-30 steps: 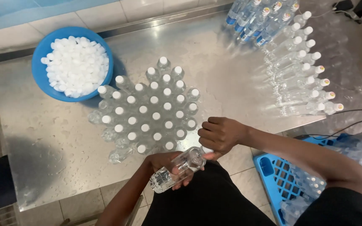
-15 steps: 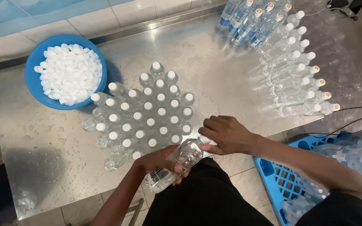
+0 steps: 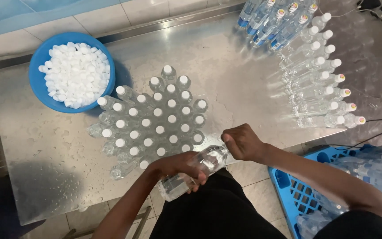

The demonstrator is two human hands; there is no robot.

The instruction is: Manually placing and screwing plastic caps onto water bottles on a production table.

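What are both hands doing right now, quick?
Left hand: fingers wrapped around a clear plastic bottle, holding it tilted.
Right hand: fingers closed at the bottle's top end, gripping it there.

Blue bowl (image 3: 38,82) of white caps (image 3: 77,73)

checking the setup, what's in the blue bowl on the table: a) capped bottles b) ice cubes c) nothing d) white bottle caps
d: the blue bowl at the table's far left is heaped with loose white bottle caps, beside the cluster of upright capped bottles.
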